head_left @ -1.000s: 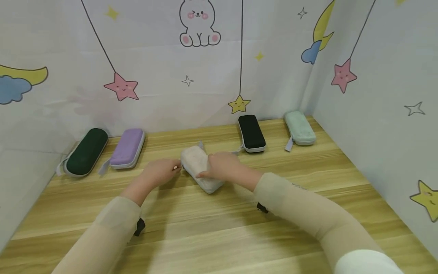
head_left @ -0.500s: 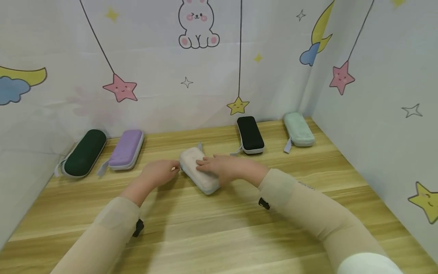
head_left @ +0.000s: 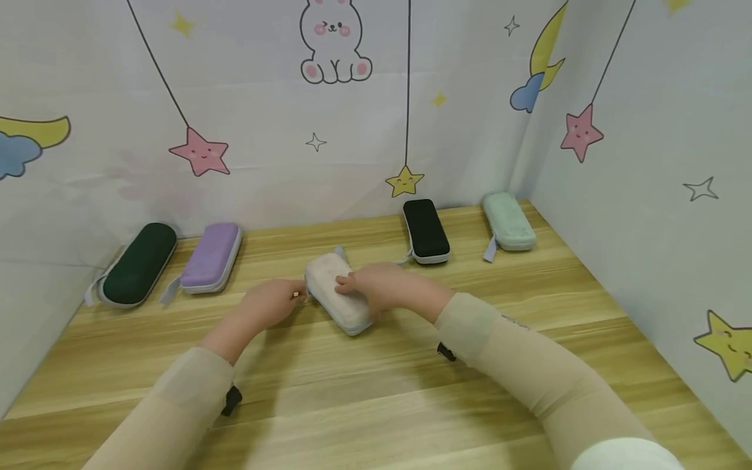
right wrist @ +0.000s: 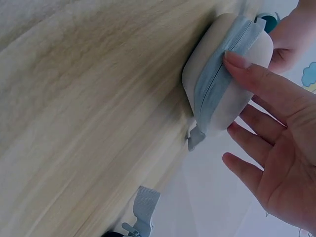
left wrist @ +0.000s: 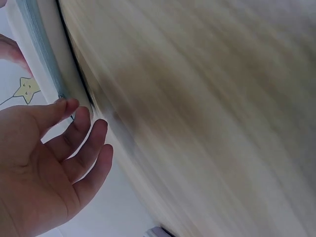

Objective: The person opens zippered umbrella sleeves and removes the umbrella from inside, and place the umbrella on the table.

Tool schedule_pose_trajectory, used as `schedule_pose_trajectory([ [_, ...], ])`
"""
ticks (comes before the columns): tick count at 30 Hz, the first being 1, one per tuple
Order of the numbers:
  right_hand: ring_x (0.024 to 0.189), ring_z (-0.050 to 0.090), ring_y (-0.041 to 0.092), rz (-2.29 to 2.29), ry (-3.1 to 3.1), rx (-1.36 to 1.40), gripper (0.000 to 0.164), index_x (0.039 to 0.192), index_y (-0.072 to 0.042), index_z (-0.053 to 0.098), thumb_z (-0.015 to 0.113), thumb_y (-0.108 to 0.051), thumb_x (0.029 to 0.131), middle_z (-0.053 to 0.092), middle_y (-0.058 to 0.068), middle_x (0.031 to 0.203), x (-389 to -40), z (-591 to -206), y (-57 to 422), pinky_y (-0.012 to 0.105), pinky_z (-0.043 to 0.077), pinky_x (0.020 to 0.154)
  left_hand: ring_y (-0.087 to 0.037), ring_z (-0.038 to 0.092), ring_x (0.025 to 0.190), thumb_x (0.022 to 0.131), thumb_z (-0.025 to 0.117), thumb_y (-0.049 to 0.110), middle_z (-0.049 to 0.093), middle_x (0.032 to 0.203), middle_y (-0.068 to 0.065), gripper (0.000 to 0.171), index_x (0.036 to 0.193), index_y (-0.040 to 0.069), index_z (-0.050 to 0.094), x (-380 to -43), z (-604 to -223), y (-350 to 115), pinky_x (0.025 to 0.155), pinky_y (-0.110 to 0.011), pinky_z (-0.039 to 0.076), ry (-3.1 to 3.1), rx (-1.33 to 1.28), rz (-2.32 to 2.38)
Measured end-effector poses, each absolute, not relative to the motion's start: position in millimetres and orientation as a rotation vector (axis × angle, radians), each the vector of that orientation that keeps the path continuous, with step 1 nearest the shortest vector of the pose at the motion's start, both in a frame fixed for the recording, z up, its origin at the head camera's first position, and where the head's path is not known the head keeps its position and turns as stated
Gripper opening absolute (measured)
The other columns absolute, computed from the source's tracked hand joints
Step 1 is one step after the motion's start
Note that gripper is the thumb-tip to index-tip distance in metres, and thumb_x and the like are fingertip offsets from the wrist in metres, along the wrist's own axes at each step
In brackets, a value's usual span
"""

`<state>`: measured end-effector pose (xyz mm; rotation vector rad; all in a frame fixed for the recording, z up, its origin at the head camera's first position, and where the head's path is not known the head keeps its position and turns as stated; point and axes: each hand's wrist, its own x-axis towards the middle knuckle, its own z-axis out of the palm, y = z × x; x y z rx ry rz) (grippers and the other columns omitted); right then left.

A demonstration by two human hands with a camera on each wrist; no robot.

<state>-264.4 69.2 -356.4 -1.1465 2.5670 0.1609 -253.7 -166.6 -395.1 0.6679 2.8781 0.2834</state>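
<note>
A cream zippered hard case lies slanted at the middle of the table, its zipper band pale blue. At its left end is my left hand; thumb and forefinger pinch at the zipper's end, where the small pull is mostly hidden by the fingertips. The remaining fingers of the left hand curve loosely. My right hand grips the case from the right. In the right wrist view, the right hand's thumb presses the zipper side and its other fingers reach across the top. No opening in the zipper shows.
Dark green and purple cases lie at the back left. Black and mint ones lie at the back right. Each has a grey strap. A printed cloth wall borders the wooden table.
My right hand's fingers spread over the case top half a second ago and are now drawn together around it. The left hand keeps its pinch, and the case barely shifts.
</note>
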Motion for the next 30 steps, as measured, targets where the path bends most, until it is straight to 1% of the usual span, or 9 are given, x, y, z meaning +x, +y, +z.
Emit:
schedule_pose_trajectory([
  [3,0.136,0.039,0.017,0.167,2.6,-1.126,0.086,0.149,-0.027,0.041,0.086,-0.029,0.075,0.031,-0.009,0.154,-263,-357,67,0.037,0.047,0.093,-0.019,0.06,0.078,0.1,0.055,0.016,0.068,0.094,-0.004,0.011,0.098,0.012,0.065,-250,-394,-162,0.071,-0.042,0.05,2.862,0.683,0.296],
  [5,0.135,0.04,0.018,0.163,2.613,-1.106,0.085,0.149,-0.028,0.042,0.085,-0.033,0.076,0.031,-0.01,0.154,-263,-356,65,0.036,0.048,0.091,-0.017,0.057,0.074,0.099,0.055,0.015,0.068,0.093,-0.003,0.011,0.099,0.012,0.065,-247,-393,-160,0.069,-0.041,0.049,2.852,0.675,0.297],
  [9,0.135,0.041,0.019,0.15,2.624,-1.07,0.084,0.148,-0.031,0.042,0.085,-0.034,0.076,0.031,-0.012,0.154,-263,-356,63,0.035,0.05,0.082,-0.016,0.055,0.071,0.099,0.056,0.015,0.068,0.092,-0.002,0.01,0.1,0.012,0.066,-242,-390,-158,0.068,-0.039,0.049,2.866,0.666,0.274],
  [13,0.134,0.042,0.019,0.119,2.642,-1.04,0.085,0.149,-0.032,0.041,0.083,-0.04,0.076,0.031,-0.012,0.154,-265,-358,60,0.034,0.05,0.078,-0.014,0.053,0.068,0.099,0.057,0.016,0.067,0.088,0.0,0.009,0.098,0.013,0.066,-235,-386,-156,0.065,-0.037,0.047,2.87,0.69,0.24],
  [16,0.128,0.049,0.02,0.062,2.683,-0.988,0.084,0.148,-0.031,0.041,0.082,-0.044,0.076,0.033,-0.011,0.153,-269,-360,58,0.032,0.049,0.073,-0.014,0.052,0.066,0.098,0.059,0.016,0.065,0.083,0.002,0.008,0.095,0.014,0.065,-230,-381,-153,0.062,-0.036,0.046,2.867,0.726,0.215],
  [18,0.123,0.053,0.022,0.039,2.715,-0.953,0.083,0.148,-0.03,0.042,0.081,-0.045,0.076,0.034,-0.01,0.153,-272,-360,56,0.032,0.049,0.07,-0.014,0.052,0.066,0.098,0.059,0.016,0.064,0.082,0.002,0.008,0.095,0.014,0.066,-228,-378,-152,0.063,-0.036,0.047,2.866,0.745,0.211],
  [20,0.12,0.055,0.023,0.045,2.742,-0.93,0.082,0.147,-0.031,0.043,0.08,-0.048,0.077,0.035,-0.009,0.153,-274,-361,55,0.032,0.049,0.07,-0.014,0.052,0.067,0.097,0.06,0.016,0.065,0.083,0.002,0.008,0.096,0.013,0.067,-226,-376,-151,0.064,-0.037,0.047,2.862,0.739,0.221],
  [23,0.121,0.054,0.024,0.075,2.753,-0.925,0.081,0.147,-0.031,0.043,0.078,-0.052,0.077,0.035,-0.009,0.153,-278,-361,53,0.032,0.049,0.073,-0.014,0.052,0.069,0.097,0.06,0.015,0.066,0.086,0.002,0.009,0.098,0.013,0.068,-224,-376,-150,0.066,-0.037,0.047,2.855,0.738,0.221],
  [30,0.124,0.052,0.024,0.068,2.736,-0.923,0.082,0.147,-0.031,0.043,0.078,-0.053,0.077,0.035,-0.008,0.153,-280,-360,47,0.035,0.049,0.081,-0.013,0.053,0.068,0.095,0.062,0.013,0.065,0.082,0.0,0.007,0.09,0.012,0.068,-218,-377,-146,0.063,-0.036,0.047,2.867,0.744,0.19],
])
